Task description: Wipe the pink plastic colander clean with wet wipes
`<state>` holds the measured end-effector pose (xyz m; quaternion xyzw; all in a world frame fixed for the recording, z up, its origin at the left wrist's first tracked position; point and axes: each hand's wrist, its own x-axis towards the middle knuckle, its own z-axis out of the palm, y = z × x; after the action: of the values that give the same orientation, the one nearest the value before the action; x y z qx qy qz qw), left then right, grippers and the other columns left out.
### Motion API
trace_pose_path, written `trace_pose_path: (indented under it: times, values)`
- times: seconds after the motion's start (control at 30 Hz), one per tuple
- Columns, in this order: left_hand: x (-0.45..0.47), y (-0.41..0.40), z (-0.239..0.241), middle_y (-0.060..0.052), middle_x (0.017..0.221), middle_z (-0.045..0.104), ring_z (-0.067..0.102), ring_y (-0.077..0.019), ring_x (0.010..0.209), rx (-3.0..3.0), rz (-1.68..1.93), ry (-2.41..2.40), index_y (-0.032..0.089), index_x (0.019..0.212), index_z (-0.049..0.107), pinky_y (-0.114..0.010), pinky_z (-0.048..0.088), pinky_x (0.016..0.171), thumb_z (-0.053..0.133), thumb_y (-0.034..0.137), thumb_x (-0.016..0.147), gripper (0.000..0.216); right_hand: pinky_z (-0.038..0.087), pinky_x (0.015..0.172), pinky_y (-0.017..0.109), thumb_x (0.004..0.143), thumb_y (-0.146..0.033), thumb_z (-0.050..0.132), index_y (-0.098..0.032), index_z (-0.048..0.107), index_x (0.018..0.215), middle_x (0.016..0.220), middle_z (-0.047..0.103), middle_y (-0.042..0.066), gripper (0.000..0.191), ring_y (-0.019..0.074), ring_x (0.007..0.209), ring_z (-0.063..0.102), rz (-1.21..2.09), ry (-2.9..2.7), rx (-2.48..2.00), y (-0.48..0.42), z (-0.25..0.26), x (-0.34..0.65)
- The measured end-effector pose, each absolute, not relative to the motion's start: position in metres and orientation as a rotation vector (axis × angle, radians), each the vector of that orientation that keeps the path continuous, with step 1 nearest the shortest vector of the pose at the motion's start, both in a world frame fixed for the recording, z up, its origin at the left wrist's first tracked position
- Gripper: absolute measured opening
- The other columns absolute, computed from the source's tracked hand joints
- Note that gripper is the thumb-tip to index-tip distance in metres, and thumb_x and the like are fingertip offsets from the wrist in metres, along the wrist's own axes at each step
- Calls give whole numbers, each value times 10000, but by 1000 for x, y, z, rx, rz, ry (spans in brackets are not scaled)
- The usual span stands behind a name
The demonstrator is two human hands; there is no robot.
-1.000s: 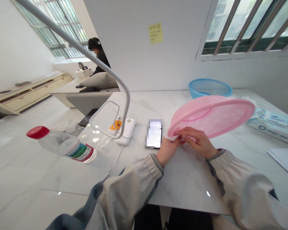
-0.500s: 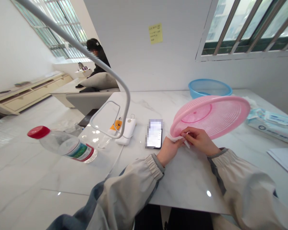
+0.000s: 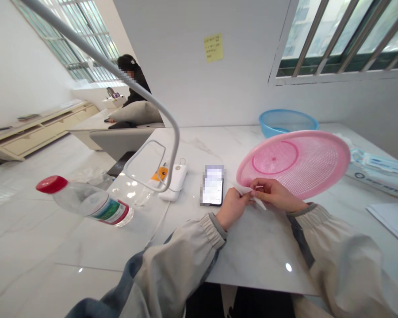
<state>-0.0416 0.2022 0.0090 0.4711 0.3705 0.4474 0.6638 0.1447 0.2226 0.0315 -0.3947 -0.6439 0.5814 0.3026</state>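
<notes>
A round pink mesh basket is held tilted over the white marbled table, its hollow side turned partly toward me. My left hand is closed on a thin white wipe at the basket's near left rim. One corner of the wipe hangs down between the two hands. My right hand is closed beside it, fingers curled over the near rim and thumb against the wipe. The fingertips of both hands nearly meet, so the exact grip there is partly hidden.
Behind the basket stands a blue basin. A phone lies left of my hands, near a white power bank and a lamp arm. A bottle is at left, a wipes pack at right. A person sits beyond.
The basket has turned so that more of its inside and base ring faces me. Both hands stay near the same rim spot, and more of the wipe shows between them.
</notes>
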Motion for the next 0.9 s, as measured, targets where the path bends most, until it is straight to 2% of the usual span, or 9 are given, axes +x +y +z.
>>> trace_pose_path:
  times: [0.2, 0.33, 0.47, 0.6, 0.77, 0.9]
  values:
    - [-43, 203, 6, -127, 980, 820, 788, -287, 930, 1184, 961, 890, 116, 954, 799, -421, 652, 899, 843, 505, 845, 406, 348, 616, 282, 887, -622, 820, -191, 623, 885, 773, 540, -13, 474, 129, 685, 478, 1479, -1749, -990, 220, 37, 144]
    - [-43, 204, 1, -104, 938, 812, 779, -267, 880, 1220, 942, 917, 125, 944, 787, -402, 651, 870, 812, 465, 873, 348, 401, 617, 283, 873, -610, 837, -201, 586, 842, 785, 567, -6, 481, 133, 687, 511, 1454, -1728, -990, 220, 36, 143]
    - [-44, 204, 2, -116, 989, 820, 783, -274, 906, 1216, 956, 880, 129, 958, 794, -403, 657, 869, 809, 411, 868, 296, 501, 657, 317, 857, -583, 858, -219, 696, 1009, 875, 661, 32, 427, 171, 739, 592, 1380, -1737, -975, 221, 34, 143]
    - [-44, 203, 3, -115, 1026, 826, 788, -274, 935, 1226, 954, 852, 135, 995, 803, -403, 661, 881, 761, 310, 875, 217, 576, 685, 353, 803, -581, 901, -241, 749, 1156, 918, 720, 57, 513, 221, 808, 668, 1352, -1709, -996, 219, 35, 143]
    - [-44, 205, 1, -94, 952, 820, 780, -271, 905, 1287, 947, 922, 143, 952, 801, -410, 655, 868, 702, 226, 866, 155, 558, 672, 337, 842, -546, 882, -217, 777, 1169, 902, 741, 60, 476, 213, 786, 684, 1437, -1706, -999, 218, 34, 147]
    - [-44, 206, -1, -86, 886, 795, 771, -276, 878, 1305, 943, 942, 146, 888, 778, -424, 656, 849, 706, 227, 864, 111, 496, 627, 292, 867, -539, 866, -193, 788, 1083, 852, 735, 49, 415, 178, 734, 657, 1470, -1683, -1010, 218, 32, 149]
